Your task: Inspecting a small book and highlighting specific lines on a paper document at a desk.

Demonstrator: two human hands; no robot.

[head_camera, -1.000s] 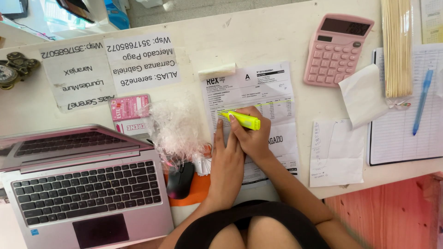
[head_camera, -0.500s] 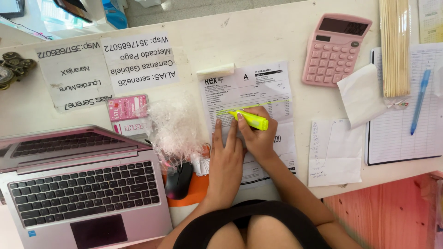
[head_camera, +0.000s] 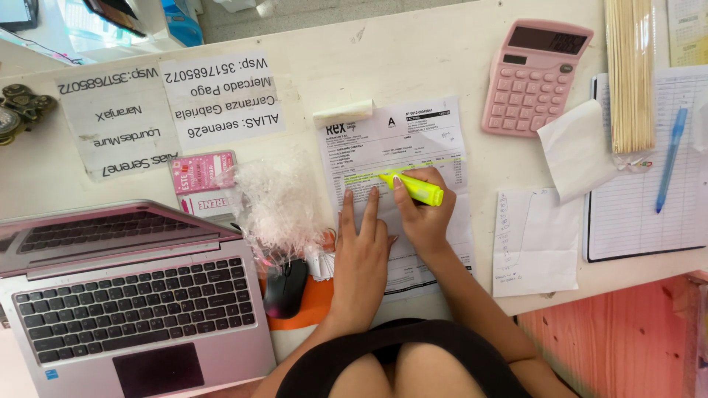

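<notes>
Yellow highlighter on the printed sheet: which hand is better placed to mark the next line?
Right. The right hand already grips the yellow highlighter, tip on the printed sheet. The left hand lies flat, pinning the sheet.

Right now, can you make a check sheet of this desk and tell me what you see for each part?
Surface: pale desk, mostly covered.
Job's things: printed sheet lying flat; yellow highlighter tip on a line of it.
Clutter: laptop open, mouse, pink calculator, sticks, blue pen on a notebook, loose notes, plastic wrap.
Grippers: left hand flat on the sheet; right hand holds the highlighter.
Cables: nothing seen.
Surroundings: pink panel below the desk edge.
</notes>
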